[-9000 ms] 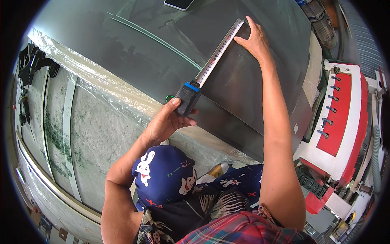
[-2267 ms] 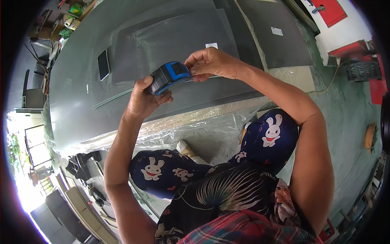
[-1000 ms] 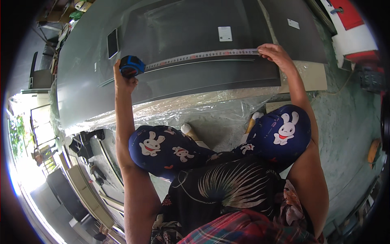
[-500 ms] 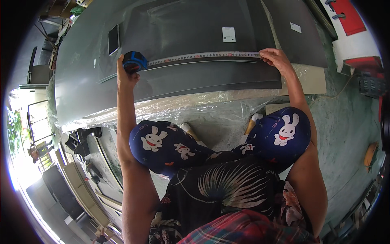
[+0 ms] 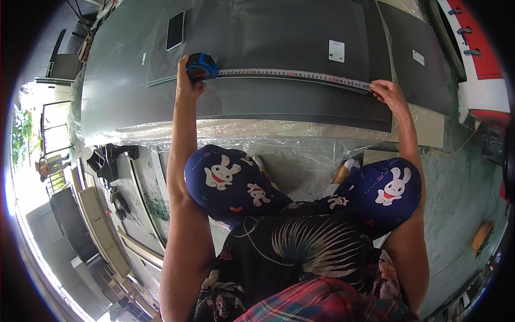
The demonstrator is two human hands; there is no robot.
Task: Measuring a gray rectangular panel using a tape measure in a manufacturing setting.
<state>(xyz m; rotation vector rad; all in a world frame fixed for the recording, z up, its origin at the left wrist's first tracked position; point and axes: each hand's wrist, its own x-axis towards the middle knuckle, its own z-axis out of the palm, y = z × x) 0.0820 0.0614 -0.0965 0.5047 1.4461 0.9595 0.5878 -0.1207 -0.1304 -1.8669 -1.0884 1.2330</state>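
Note:
My left hand (image 5: 189, 81) is wrapped round a blue and black tape measure (image 5: 201, 66) on the dark grey sheets. Its pale blade (image 5: 292, 74) is drawn out to the right, lying along the near edge of the upper dark sheet (image 5: 279, 45). At the blade's far right end, my right hand (image 5: 390, 94) pinches the tip between thumb and fingers, by that sheet's right corner. Beneath lies a wider grey sheet (image 5: 139, 107), and a black phone (image 5: 175, 31) rests beyond my left hand.
White labels stick to the upper sheet (image 5: 336, 51) and to another dark sheet (image 5: 418, 58) at the right. Clear plastic film (image 5: 241, 134) hangs along the stack's near edge, before my knees. Long boards (image 5: 102, 231) lie at the left; a red and white cabinet (image 5: 477, 80) stands at far right.
The whole view has swung, so sheets, phone and hands sit farther right in it. Both hands keep hold of the tape measure, its blade still stretched along the sheet edge.

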